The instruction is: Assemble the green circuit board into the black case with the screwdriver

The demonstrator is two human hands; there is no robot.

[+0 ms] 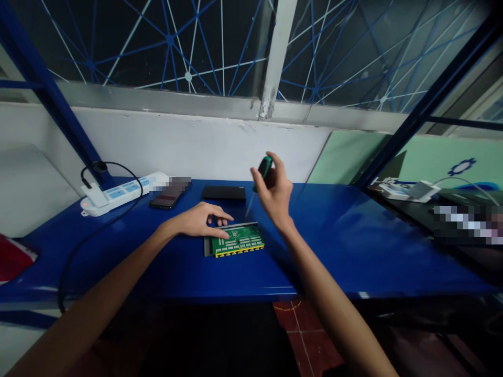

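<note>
A green circuit board point(239, 240) with a yellow strip of connectors along its near edge lies in a grey metal tray point(208, 247) on the blue table. My left hand point(200, 220) rests at the board's left and far side, fingers apart, thumb over the board and nothing gripped. Above and to the right of the board, my right hand point(275, 191) is closed around the green and black handle of a screwdriver point(264, 167). The screwdriver's thin shaft slants down toward the board's far edge, and its tip looks raised off the board.
Behind the board lies a flat black box point(223, 193), with a dark phone point(171, 193) to its left. A white power strip point(121, 193) and its black cable point(82, 241) are at the left. Electronics and a white adapter point(422, 191) sit on the right. The blue table point(346, 235) ends at a front edge.
</note>
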